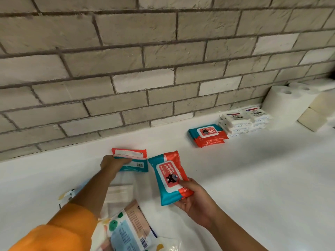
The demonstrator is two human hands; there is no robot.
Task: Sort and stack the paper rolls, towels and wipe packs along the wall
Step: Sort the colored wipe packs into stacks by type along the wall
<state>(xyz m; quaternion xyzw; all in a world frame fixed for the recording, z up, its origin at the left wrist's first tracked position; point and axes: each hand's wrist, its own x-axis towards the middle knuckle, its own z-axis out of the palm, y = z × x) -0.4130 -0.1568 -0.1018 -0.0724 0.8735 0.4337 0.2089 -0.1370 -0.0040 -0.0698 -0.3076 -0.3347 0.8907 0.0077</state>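
As R grip [196,197] holds wipe pack [169,178] by its end, L grip [111,163] clasping face-down pack [137,159], slick film may slip.

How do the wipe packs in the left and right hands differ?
The left pack shows its back with a barcode; the right pack shows its front label. The left hand grips the left pack near the wall; the right hand holds the right pack nearer, tilted. Both are red and teal.
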